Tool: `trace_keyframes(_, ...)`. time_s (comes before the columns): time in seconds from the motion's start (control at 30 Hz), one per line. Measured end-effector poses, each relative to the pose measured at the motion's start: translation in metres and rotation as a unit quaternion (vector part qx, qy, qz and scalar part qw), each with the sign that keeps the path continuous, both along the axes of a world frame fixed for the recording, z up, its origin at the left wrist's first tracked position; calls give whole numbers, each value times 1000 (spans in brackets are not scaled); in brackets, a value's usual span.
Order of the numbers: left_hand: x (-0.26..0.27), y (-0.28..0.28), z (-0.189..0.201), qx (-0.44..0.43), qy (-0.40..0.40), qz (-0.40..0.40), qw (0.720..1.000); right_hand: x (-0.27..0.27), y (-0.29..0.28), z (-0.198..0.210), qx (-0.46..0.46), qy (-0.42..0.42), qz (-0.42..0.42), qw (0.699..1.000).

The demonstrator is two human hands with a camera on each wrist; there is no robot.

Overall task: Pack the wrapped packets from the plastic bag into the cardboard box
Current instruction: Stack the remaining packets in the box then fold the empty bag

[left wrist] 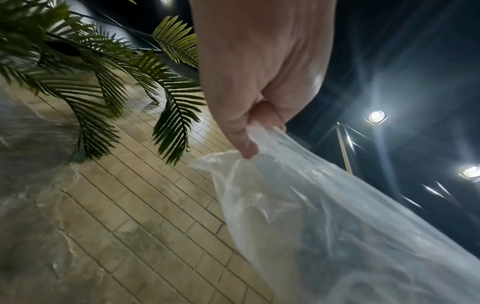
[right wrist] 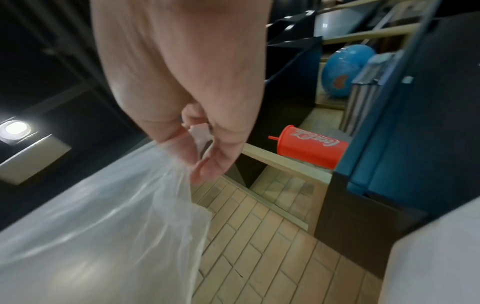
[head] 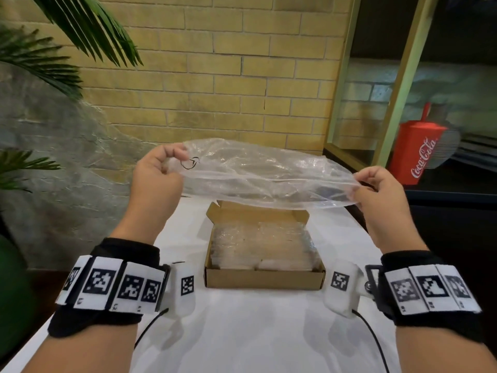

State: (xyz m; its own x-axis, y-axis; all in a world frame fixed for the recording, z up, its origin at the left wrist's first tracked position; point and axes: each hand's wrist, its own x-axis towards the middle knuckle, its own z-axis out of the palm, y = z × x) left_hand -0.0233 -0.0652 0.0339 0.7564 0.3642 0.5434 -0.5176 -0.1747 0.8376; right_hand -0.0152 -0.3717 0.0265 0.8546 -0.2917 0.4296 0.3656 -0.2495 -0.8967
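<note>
A clear plastic bag [head: 266, 173] is stretched flat in the air between both hands, above the far end of the box. My left hand [head: 161, 168] pinches its left end [left wrist: 246, 148]; my right hand [head: 373, 189] pinches its right end [right wrist: 197, 164]. No packet shows inside the bag. Below it an open cardboard box [head: 265, 278] sits on the white table [head: 242, 332], filled with several clear-wrapped packets [head: 263, 243] lying flat. The bag [left wrist: 337, 226] hangs slack from the left fingers, and the same bag [right wrist: 116, 216] droops from the right fingers.
A yellow brick wall [head: 215, 76] stands behind the table. Palm fronds [head: 40, 49] reach in from the left. A red Coca-Cola cup [head: 416, 149] stands on a dark shelf to the right, also the red cup [right wrist: 309, 148]. The table drops off at its right edge.
</note>
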Motion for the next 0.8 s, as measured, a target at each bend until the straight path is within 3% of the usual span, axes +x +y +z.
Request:
trace_keyframes(0.07, -2, 2, 0, -8, -21, -35, 999, -3, -4, -1, 44, 27, 108, 993)
trace_keyframes(0.2, -7, 2, 1, -19, -74, -66, 995, -9, -10, -1, -3, 102, 211, 972)
trace_keyframes(0.33, -12, 1, 4, -96, -115, -139, 979, -4, -13, -5, -9, 210, 329, 921)
trace_keyframes(0.4, -15, -3, 7, -130, -125, -168, 969, -2, -9, -7, 4, 245, 339, 908)
trace_keyframes(0.53, -20, -14, 10, -135, -126, -178, 966, -3, -2, -12, -42, 242, 323, 914)
trace_keyframes(0.7, -19, -16, 13, -181, -137, -205, 952, 5, 7, -16, 59, 212, 236, 947)
trace_keyframes(0.8, -16, -15, 11, -186, -141, -198, 952, 5, 12, -16, 77, 210, 218, 950)
